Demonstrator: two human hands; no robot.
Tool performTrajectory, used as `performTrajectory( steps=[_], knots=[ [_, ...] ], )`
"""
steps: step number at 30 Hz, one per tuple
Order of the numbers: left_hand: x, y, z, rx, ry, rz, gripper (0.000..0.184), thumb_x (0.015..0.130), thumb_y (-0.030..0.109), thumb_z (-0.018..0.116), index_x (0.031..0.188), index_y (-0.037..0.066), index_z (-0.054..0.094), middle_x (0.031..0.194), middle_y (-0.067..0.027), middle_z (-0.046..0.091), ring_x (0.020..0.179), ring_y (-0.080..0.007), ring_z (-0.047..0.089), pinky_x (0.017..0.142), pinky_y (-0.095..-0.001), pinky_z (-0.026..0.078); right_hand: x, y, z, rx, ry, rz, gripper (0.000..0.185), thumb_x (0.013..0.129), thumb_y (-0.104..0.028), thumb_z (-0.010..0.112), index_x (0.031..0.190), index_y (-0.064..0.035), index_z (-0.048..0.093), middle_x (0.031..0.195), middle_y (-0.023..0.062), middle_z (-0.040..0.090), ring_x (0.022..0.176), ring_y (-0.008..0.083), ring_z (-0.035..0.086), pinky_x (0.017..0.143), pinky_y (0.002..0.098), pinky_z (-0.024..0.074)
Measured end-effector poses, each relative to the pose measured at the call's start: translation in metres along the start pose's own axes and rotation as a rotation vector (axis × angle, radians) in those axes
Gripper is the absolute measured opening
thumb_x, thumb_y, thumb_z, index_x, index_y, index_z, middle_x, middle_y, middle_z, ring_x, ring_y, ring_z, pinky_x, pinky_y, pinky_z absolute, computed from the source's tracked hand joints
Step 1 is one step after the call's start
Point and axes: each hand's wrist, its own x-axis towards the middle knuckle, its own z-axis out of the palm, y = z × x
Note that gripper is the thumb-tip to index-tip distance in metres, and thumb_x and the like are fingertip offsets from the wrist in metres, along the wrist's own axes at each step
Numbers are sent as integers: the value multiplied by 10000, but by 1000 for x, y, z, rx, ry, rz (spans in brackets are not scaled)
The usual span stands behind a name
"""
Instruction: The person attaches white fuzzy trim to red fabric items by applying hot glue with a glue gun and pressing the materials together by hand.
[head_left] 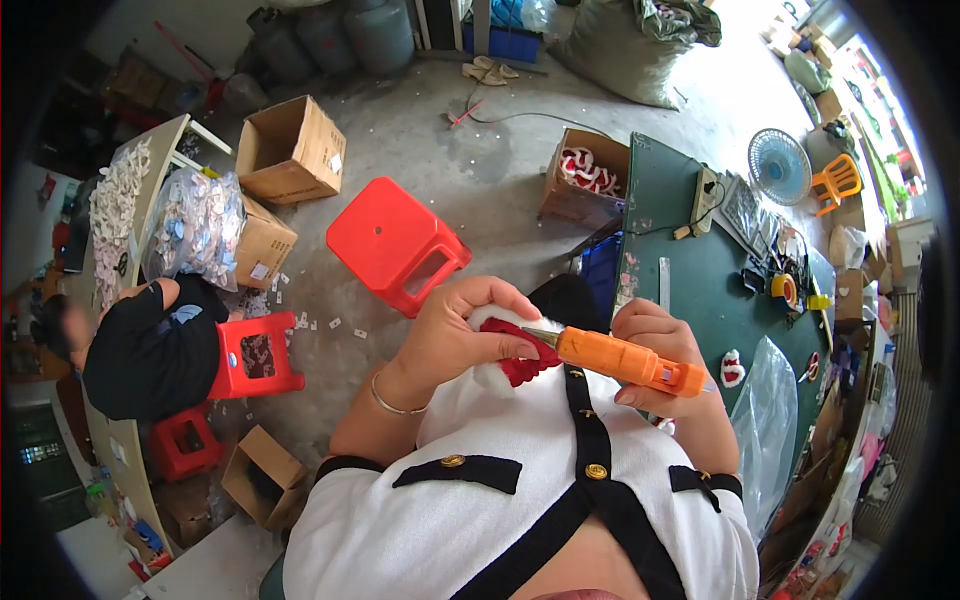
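Observation:
My left hand [462, 335] pinches a small red piece with white fluffy trim [515, 352], held up in front of my chest. An orange glue gun [625, 362] is gripped in my right hand [665, 350], its body lying across the fingers. The metal nozzle points left and meets the red fabric close to my left thumb. Whether glue is on the fabric is too small to tell.
A green table [690, 290] at the right holds scissors [810, 367], clear plastic [765, 430] and another red-and-white piece [732, 368]. Beyond my hands stand a red stool [385, 235] and a box of red-and-white pieces [585, 205]. A person [150, 350] sits at the left.

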Motion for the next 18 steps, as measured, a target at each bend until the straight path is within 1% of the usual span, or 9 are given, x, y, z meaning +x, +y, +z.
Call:
performTrajectory(
  steps=[6,9,10,13,14,16,18],
  knots=[
    [-1,3,0,29,-25,-42,323,628,-58,785,901,12,628,862,-47,654,786,-81,613,682,-208,503,2,1,-10,-21,-87,-26,381,700,-365,728,690,-15,579,701,101,528,725,277,513,649,357,420],
    [-1,3,-1,18,-55,-65,316,625,-59,785,893,13,633,858,-45,654,782,-81,612,681,-207,502,5,3,-15,-48,-163,-133,361,699,-347,731,686,-21,578,691,97,524,724,281,517,655,365,426],
    [-1,2,-2,11,-57,-75,310,627,-57,785,888,13,633,855,-44,654,778,-80,611,678,-204,500,7,1,-16,-48,-163,-132,361,699,-347,731,686,-21,578,691,97,524,724,281,517,655,365,426],
    [0,1,-2,-5,-62,-97,297,629,-52,785,877,13,635,851,-43,654,769,-78,609,671,-198,497,12,-5,-18,-109,-170,-159,360,665,-303,774,660,-26,545,640,78,496,690,297,517,641,375,427],
    [0,1,-2,-31,-69,-133,291,631,-47,785,873,15,636,851,-44,654,765,-78,609,666,-195,495,12,-4,-20,-109,-170,-158,360,665,-303,774,660,-26,545,640,78,496,690,297,517,641,375,427],
    [0,1,-3,-83,-83,-205,280,635,-37,787,865,19,637,850,-44,655,756,-77,610,656,-191,491,9,3,-25,-58,-230,-171,373,704,-352,738,664,-25,564,669,94,524,714,290,521,653,368,430],
    [0,-2,-4,-135,-122,-205,267,655,-33,777,875,20,635,851,-42,654,758,-76,612,659,-191,493,7,11,-27,-32,-259,-177,386,724,-377,720,665,-24,573,683,102,539,726,286,524,658,365,431]
  ],
)
